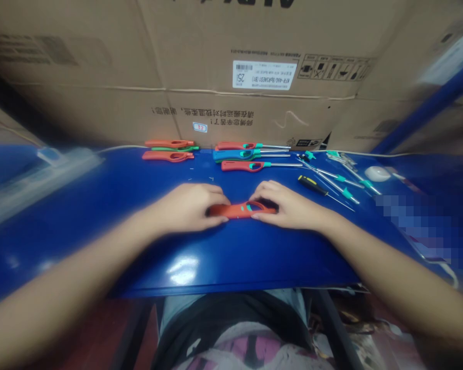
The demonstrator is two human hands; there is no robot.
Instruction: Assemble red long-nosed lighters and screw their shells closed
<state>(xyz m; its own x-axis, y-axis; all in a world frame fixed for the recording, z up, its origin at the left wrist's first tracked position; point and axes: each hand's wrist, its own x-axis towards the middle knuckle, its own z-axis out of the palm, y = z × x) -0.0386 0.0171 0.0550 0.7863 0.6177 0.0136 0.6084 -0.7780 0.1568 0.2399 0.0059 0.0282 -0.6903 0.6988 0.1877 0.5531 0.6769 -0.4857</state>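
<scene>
Left hand (189,205), fingers curled, grips rear of orange lighter body (235,210); right hand (289,205) pinches front. Body over blue table (235,257), no tube showing. Beyond, lighters with tubes (235,166) look finished; tubeless casings (160,155), loose tubes (340,178) seemingly left.

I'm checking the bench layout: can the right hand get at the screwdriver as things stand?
Probably yes: the screwdriver lies near the right hand, and nothing visible blocks the way. That hand grips the orange lighter body, though, so would likely need to let go first.
</scene>
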